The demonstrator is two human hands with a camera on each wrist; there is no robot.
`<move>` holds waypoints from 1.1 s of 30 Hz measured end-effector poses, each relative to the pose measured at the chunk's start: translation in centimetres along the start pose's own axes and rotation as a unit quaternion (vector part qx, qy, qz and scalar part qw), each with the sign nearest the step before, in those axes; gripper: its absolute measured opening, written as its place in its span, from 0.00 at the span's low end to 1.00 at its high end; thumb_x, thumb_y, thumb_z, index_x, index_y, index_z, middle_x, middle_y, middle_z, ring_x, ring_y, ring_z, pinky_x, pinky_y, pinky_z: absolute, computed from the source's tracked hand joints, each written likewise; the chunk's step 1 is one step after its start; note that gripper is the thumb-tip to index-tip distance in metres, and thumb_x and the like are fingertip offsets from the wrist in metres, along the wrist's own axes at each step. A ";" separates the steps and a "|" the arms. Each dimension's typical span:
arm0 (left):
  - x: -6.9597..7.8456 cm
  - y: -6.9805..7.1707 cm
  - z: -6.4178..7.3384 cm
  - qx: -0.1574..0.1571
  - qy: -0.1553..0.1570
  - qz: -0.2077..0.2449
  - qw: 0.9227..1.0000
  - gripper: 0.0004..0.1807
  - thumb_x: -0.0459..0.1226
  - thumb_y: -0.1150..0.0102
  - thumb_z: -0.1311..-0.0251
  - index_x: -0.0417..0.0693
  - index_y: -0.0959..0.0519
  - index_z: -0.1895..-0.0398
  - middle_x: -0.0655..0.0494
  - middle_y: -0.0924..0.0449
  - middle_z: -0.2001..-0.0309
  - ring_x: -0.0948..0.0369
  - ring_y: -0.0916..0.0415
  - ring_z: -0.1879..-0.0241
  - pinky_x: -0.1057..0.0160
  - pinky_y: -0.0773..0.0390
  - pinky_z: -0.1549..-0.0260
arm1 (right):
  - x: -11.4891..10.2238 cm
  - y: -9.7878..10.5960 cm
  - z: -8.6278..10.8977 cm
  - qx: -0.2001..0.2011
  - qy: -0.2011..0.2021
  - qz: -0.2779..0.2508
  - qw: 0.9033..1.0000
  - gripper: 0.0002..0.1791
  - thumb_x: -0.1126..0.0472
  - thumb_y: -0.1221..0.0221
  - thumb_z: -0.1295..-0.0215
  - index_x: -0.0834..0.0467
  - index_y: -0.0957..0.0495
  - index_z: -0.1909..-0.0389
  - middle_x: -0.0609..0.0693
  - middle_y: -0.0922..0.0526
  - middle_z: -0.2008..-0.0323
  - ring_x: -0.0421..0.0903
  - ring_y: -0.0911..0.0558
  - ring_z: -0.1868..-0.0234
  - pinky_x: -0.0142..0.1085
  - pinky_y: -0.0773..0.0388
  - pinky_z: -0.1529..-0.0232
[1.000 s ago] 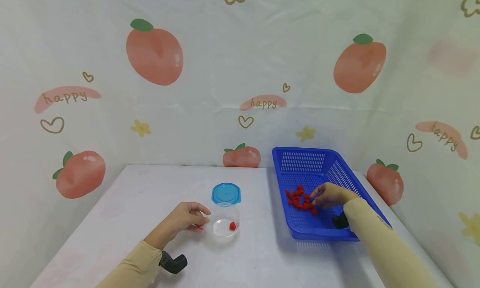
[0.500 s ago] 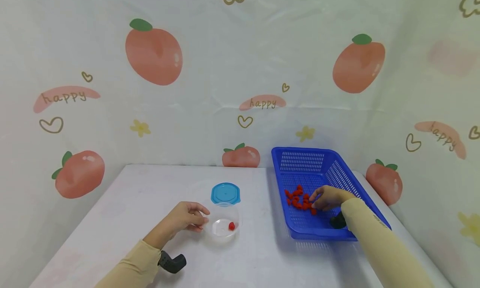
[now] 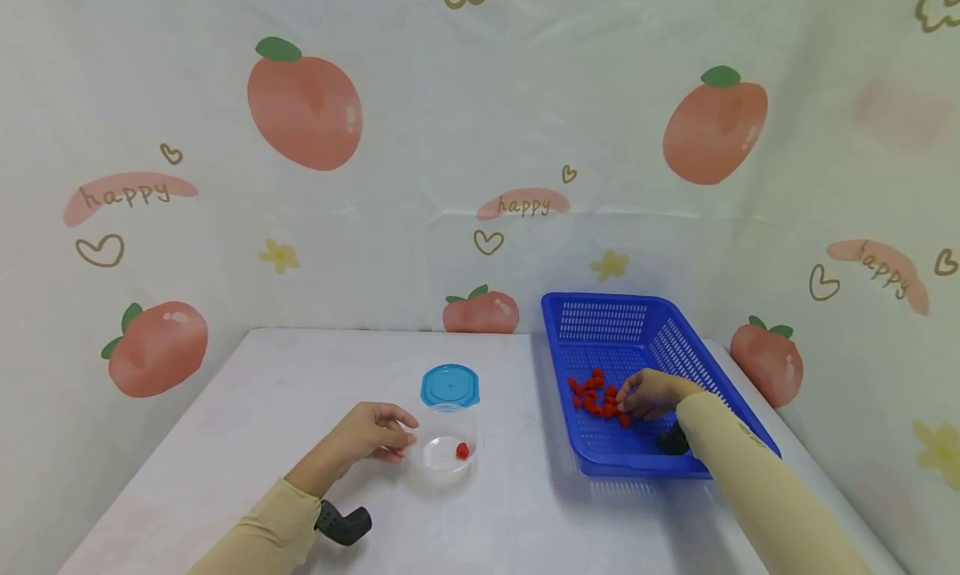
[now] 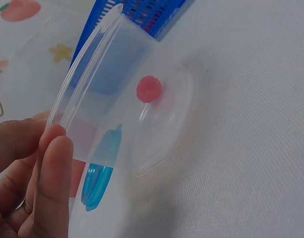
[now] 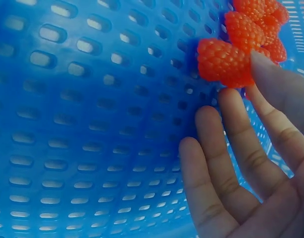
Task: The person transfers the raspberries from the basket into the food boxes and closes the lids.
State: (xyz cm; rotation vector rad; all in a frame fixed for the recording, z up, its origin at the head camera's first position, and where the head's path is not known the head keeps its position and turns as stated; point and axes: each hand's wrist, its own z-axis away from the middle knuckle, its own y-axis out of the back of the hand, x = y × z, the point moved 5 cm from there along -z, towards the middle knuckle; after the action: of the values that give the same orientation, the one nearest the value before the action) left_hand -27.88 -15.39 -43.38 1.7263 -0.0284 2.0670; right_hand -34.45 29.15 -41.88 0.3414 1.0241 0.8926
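My left hand (image 3: 372, 432) pinches the rim of a clear round plastic container (image 4: 107, 64) between thumb and fingers. The container stands on the white table. One red raspberry (image 4: 149, 89) lies in its bottom. Inside the blue basket (image 3: 622, 464), my right hand (image 3: 651, 393) reaches down to a cluster of red raspberries (image 3: 588, 398). In the right wrist view, its thumb and index fingertip are right at the raspberries (image 5: 224, 62), the other fingers stretched out over the basket floor. I cannot tell whether a raspberry is pinched between them.
Behind the container, a light blue lid (image 3: 450, 386) lies on the table (image 3: 315, 375). The basket's tall slotted walls surround the right hand. A patterned white curtain (image 3: 390, 142) hangs behind the table. A black device (image 3: 343, 523) is strapped at the left wrist.
My right hand has dipped slightly and shifted left toward the raspberries. The left hand keeps its place on the container, with its single raspberry unchanged.
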 end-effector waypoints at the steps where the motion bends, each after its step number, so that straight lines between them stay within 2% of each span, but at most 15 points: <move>1: 0.0 0.0 0.0 0.001 0.001 0.000 1.000 0.19 0.33 0.33 0.46 0.31 0.23 0.53 0.54 0.21 0.75 0.62 0.21 0.77 0.63 0.15 0.70 | 0.0 0.0 -0.1 -0.001 0.001 -0.003 1.000 0.06 0.64 0.39 0.36 0.62 0.22 0.62 0.55 0.18 0.60 0.52 0.19 0.57 0.50 0.19 0.50; 7: -0.1 0.0 -0.1 0.005 0.010 0.002 1.000 0.19 0.33 0.33 0.46 0.32 0.23 0.53 0.54 0.21 0.75 0.61 0.22 0.77 0.63 0.15 0.70 | 0.2 -0.2 -0.2 0.001 0.013 -0.013 1.000 0.05 0.65 0.39 0.36 0.63 0.22 0.63 0.51 0.19 0.65 0.47 0.20 0.62 0.44 0.18 0.54; 13: 0.0 -0.1 0.0 0.003 0.001 0.002 1.000 0.18 0.33 0.33 0.47 0.32 0.22 0.54 0.54 0.21 0.76 0.62 0.22 0.77 0.63 0.16 0.71 | -0.1 -0.1 0.0 0.003 0.031 -0.036 0.999 0.04 0.70 0.40 0.37 0.67 0.22 0.64 0.50 0.20 0.69 0.44 0.23 0.67 0.37 0.18 0.60; 28: -0.1 0.0 -0.1 -0.003 -0.006 0.006 1.000 0.18 0.32 0.33 0.48 0.33 0.22 0.55 0.55 0.20 0.76 0.62 0.21 0.77 0.63 0.15 0.70 | -1.1 0.2 0.5 0.018 0.091 -0.048 0.995 0.05 0.74 0.43 0.38 0.71 0.21 0.64 0.51 0.18 0.69 0.43 0.20 0.67 0.41 0.16 0.58; 33: 0.0 0.0 0.0 -0.005 -0.006 0.009 1.000 0.18 0.32 0.32 0.48 0.32 0.22 0.55 0.55 0.21 0.76 0.62 0.21 0.76 0.63 0.15 0.70 | -1.6 0.3 0.7 0.040 0.082 -0.043 0.995 0.05 0.70 0.41 0.37 0.69 0.21 0.63 0.53 0.17 0.66 0.45 0.19 0.64 0.43 0.16 0.55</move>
State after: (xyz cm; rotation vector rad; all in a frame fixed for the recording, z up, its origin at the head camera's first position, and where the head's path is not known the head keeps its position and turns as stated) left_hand -27.92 -15.40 -43.42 1.7384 -0.0579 2.0660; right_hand -34.36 28.25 -40.39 0.2930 1.2199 0.8127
